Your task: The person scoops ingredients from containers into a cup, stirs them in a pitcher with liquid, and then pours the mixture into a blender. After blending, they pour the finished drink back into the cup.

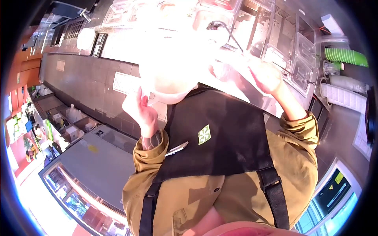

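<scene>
A large white bowl is at the upper centre, its far part lost in glare. At its left side my left hand grips the rim, with the thumb raised. My right hand is to the right of the bowl, closed around the long thin handle of a utensil. The utensil's dark, rounded end lies up and left of this hand, over the bright counter. Glare hides what is inside the bowl and part of the right fingers.
Clear-lidded food containers line the counter at the upper right. A white round item is at the upper left. Green ribbed cups and white stacked cups stand far right. A grey cabinet top is lower left.
</scene>
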`<state>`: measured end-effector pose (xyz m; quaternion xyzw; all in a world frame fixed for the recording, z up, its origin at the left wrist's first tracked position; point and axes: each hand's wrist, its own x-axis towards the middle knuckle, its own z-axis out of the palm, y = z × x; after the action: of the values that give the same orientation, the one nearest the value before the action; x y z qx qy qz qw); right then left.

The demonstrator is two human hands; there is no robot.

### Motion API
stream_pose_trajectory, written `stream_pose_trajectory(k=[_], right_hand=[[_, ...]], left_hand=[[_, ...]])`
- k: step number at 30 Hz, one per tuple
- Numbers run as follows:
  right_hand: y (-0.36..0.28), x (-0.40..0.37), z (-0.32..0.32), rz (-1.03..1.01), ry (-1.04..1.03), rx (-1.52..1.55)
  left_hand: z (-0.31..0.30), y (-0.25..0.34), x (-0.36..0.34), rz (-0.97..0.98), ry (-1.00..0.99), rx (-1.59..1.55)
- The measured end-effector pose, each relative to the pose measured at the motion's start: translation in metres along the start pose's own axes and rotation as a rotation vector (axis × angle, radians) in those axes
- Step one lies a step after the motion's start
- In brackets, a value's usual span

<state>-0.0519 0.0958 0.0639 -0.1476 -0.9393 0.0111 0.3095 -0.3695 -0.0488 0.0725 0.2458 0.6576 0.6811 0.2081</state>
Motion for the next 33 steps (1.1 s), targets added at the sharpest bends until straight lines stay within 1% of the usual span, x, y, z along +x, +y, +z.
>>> stream_pose_trajectory(k=[2,4,5,6,7,9,10,12,13,14,15,17,19,20,21,23,24,25,27,29,31,32,33], right_hand=[[0.005,-0.003,-0.009,-0.044,-0.019,0.006],[0.013,-0.019,-0.009,-0.070,-0.077,-0.039],[0.006,-0.003,0.004,-0.027,-0.065,-0.047],[0.009,0.000,0.003,-0.019,-0.072,-0.007],[0.014,0.001,0.001,-0.009,-0.079,0.036],[0.017,-0.003,0.002,0.023,-0.060,0.118],[0.018,-0.009,-0.003,0.107,-0.083,0.205],[0.021,-0.017,-0.014,0.273,-0.129,0.379],[0.023,-0.015,-0.010,0.276,0.078,0.437],[0.017,-0.011,-0.012,0.431,0.184,0.557],[0.003,-0.003,-0.021,0.583,0.291,0.674],[-0.002,0.025,-0.032,0.600,0.278,0.812],[0.003,0.052,-0.036,0.444,-0.022,0.982],[-0.001,0.090,-0.025,0.298,-0.033,0.742],[-0.013,0.103,0.003,0.270,0.023,0.753],[-0.034,0.147,0.051,0.201,0.095,0.779],[-0.040,0.163,0.071,0.138,-0.031,0.794],[-0.053,0.176,0.094,0.154,-0.149,0.750],[-0.078,0.204,0.129,0.147,-0.314,0.702],[-0.089,0.225,0.143,0.159,-0.450,0.662],[-0.098,0.243,0.151,0.182,-0.561,0.633],[-0.097,0.253,0.146,0.182,-0.397,0.622],[-0.088,0.256,0.130,0.189,-0.234,0.611]], left_hand=[[0.002,0.003,-0.002,-0.093,-0.056,-0.091],[-0.003,-0.012,-0.001,-0.042,-0.126,-0.106],[-0.018,-0.020,0.012,-0.081,-0.099,-0.110],[-0.018,-0.021,0.012,-0.123,-0.071,-0.110],[-0.005,-0.014,0.011,-0.082,-0.024,0.002],[0.000,-0.009,0.010,-0.098,-0.042,-0.005],[0.002,-0.007,0.008,-0.119,-0.060,-0.004],[0.001,-0.007,0.006,-0.122,-0.027,-0.001],[-0.001,-0.007,0.007,-0.134,-0.026,0.000],[0.004,-0.002,0.005,-0.161,0.034,0.018],[0.000,-0.004,0.005,-0.155,0.007,0.016],[-0.012,-0.010,0.009,-0.128,-0.041,0.007],[-0.013,-0.010,0.007,-0.128,-0.041,-0.043],[-0.013,-0.010,0.009,-0.108,-0.037,-0.066],[-0.018,-0.006,0.011,-0.081,-0.012,0.017],[-0.029,-0.001,0.019,-0.118,0.021,0.019],[-0.027,0.007,0.022,-0.198,0.104,-0.030],[-0.034,0.006,0.026,-0.220,0.158,-0.060],[-0.046,0.009,0.039,-0.247,0.204,-0.092],[-0.063,0.006,0.058,-0.313,0.225,-0.135],[-0.075,0.009,0.081,-0.311,0.210,-0.153],[-0.078,0.012,0.096,-0.315,0.199,-0.161],[-0.075,0.017,0.112,-0.353,0.237,-0.197]])
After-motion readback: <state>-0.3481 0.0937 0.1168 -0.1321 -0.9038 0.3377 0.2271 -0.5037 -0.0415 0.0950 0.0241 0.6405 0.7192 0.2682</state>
